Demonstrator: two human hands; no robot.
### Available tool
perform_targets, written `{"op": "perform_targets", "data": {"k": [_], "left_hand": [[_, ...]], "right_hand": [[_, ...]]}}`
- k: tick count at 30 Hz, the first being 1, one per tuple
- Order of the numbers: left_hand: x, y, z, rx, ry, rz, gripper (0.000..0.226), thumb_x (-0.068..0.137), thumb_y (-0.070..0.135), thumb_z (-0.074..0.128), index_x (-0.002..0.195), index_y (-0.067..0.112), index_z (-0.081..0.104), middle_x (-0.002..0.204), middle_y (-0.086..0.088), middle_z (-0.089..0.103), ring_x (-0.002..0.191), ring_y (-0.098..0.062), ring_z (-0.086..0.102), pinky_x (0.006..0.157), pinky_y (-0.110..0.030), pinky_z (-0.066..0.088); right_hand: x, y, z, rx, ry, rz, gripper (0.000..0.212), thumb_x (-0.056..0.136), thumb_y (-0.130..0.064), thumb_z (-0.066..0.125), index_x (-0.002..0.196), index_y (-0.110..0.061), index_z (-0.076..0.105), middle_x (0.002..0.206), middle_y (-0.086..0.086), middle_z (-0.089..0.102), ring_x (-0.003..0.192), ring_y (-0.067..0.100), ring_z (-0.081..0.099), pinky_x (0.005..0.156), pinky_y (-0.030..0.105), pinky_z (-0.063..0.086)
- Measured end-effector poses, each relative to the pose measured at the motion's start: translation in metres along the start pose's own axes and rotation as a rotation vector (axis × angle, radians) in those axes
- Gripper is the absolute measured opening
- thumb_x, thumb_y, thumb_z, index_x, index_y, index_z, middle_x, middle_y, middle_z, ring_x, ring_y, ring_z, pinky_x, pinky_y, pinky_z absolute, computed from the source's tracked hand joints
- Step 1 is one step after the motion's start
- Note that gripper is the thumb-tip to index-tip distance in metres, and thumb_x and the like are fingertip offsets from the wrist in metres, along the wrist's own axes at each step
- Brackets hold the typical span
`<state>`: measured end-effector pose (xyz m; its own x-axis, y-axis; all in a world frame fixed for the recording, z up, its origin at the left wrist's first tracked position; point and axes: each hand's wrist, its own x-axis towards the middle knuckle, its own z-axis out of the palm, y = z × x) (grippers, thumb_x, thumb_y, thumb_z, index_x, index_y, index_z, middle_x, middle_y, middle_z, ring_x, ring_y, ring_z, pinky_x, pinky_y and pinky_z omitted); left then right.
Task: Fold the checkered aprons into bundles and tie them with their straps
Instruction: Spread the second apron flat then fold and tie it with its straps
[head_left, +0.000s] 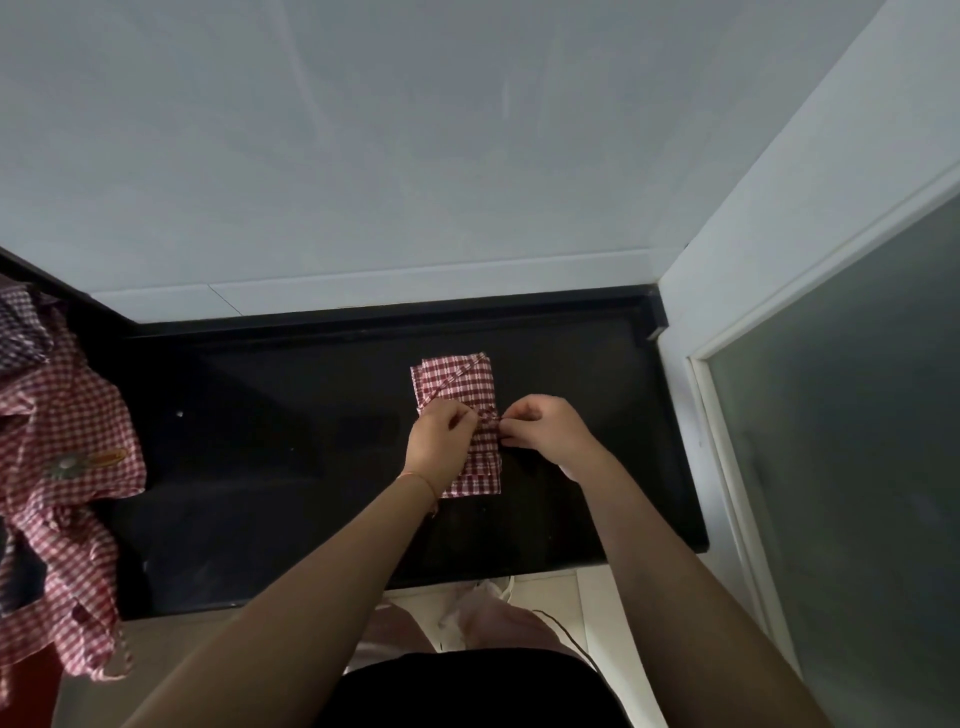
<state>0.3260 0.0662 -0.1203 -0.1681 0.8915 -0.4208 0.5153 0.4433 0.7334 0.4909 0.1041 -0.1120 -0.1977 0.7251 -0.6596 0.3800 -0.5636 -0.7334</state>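
- Broadly, the black counter (260, 441) carries the whole job, and it runs from the wall at the far side to the person's body at the near edge.
- On its left end a loose heap of red-and-white checkered aprons (62, 467) lies crumpled and hangs over the near edge; none of these is folded or tied, so most of the task appears still to come. How many aprons are in the heap cannot be told.
- Near the middle of the counter lies one folded apron (457, 387), already a flat narrow bundle with its long side running away from the person. The folding step for this one looks finished.
- A strap (451, 383) crosses the far part of the bundle on a slant and runs down to the hands, so the wrapping seems done and the tying is under way.
- The left hand (441, 441) rests on the bundle's middle with its grip closed, fingers curled, apparently pinching a strap end.
- The right hand (540, 428) sits just beside it at the bundle's right edge, grip likewise closed on the strap.
- Whether a knot is formed yet is hidden between the fingers; judging by the pose, it is not pulled tight.
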Motion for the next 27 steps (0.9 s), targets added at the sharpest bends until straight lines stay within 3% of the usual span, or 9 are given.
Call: {"op": "perform_targets", "data": {"k": [4,8,12,17,20,23,25,27], "left_hand": [[0.002,-0.004,-0.003,0.025,-0.032,-0.005,0.015,0.1,0.025,0.056,0.087,0.019,0.062,0.098,0.005,0.054,0.084,-0.005,0.053,0.068,-0.014,0.037],[0.005,-0.01,-0.005,0.039,-0.018,-0.043,0.016,0.1,0.022,0.055,0.092,0.011,0.062,0.102,0.001,0.055,0.084,-0.009,0.055,0.067,-0.017,0.042],[0.009,-0.019,-0.008,-0.04,0.062,-0.094,0.017,0.1,0.018,0.053,0.086,0.01,0.059,0.104,-0.005,0.056,0.087,-0.02,0.063,0.078,-0.038,0.06],[0.009,-0.016,-0.014,-0.056,0.086,-0.104,0.017,0.101,0.018,0.053,0.088,0.008,0.058,0.114,-0.005,0.051,0.087,-0.02,0.065,0.073,-0.032,0.061],[0.012,-0.015,-0.018,-0.079,0.028,-0.116,0.013,0.099,0.02,0.056,0.092,0.011,0.06,0.114,-0.001,0.049,0.088,-0.018,0.065,0.072,-0.027,0.061],[0.013,-0.015,-0.018,-0.091,0.001,-0.121,0.011,0.099,0.023,0.058,0.095,0.013,0.061,0.116,0.0,0.047,0.091,-0.019,0.066,0.074,-0.027,0.061],[0.014,-0.015,-0.017,-0.096,0.0,-0.126,0.012,0.099,0.023,0.058,0.095,0.012,0.061,0.117,0.001,0.046,0.091,-0.018,0.066,0.073,-0.027,0.061],[0.016,-0.016,-0.018,-0.101,-0.011,-0.144,0.013,0.098,0.024,0.058,0.095,0.012,0.061,0.118,0.001,0.045,0.09,-0.018,0.066,0.071,-0.025,0.06]], "right_hand": [[0.007,0.001,0.01,-0.162,0.118,-0.065,0.007,0.096,-0.011,0.061,0.101,-0.016,0.063,0.1,0.002,0.067,0.089,0.011,0.069,0.084,0.031,0.059],[0.014,0.002,0.007,-0.265,0.291,-0.081,0.012,0.098,-0.013,0.057,0.093,-0.024,0.058,0.099,-0.001,0.063,0.089,0.012,0.066,0.085,0.035,0.058],[0.015,0.006,-0.002,-0.402,0.313,-0.012,0.011,0.098,-0.014,0.057,0.094,-0.024,0.058,0.097,-0.003,0.06,0.092,0.014,0.063,0.091,0.039,0.055],[0.008,0.001,-0.005,-0.625,0.357,-0.075,0.007,0.096,-0.015,0.061,0.095,-0.022,0.06,0.116,0.0,0.055,0.099,0.012,0.055,0.085,0.026,0.044],[0.005,-0.003,-0.004,-0.849,0.33,-0.149,0.008,0.093,-0.022,0.065,0.1,-0.023,0.064,0.128,0.0,0.047,0.118,0.017,0.047,0.097,0.035,0.044],[0.007,-0.006,0.007,-0.795,0.262,-0.259,0.028,0.092,-0.021,0.065,0.12,-0.021,0.058,0.128,0.0,0.054,0.121,0.018,0.051,0.106,0.041,0.042],[0.008,-0.011,0.018,-0.677,0.164,-0.239,0.033,0.096,-0.019,0.06,0.128,-0.019,0.051,0.119,0.001,0.061,0.111,0.017,0.059,0.1,0.036,0.047],[0.008,-0.014,0.027,-0.598,0.114,-0.169,0.027,0.1,-0.017,0.054,0.126,-0.018,0.047,0.109,0.001,0.062,0.096,0.014,0.062,0.083,0.028,0.051]]}}
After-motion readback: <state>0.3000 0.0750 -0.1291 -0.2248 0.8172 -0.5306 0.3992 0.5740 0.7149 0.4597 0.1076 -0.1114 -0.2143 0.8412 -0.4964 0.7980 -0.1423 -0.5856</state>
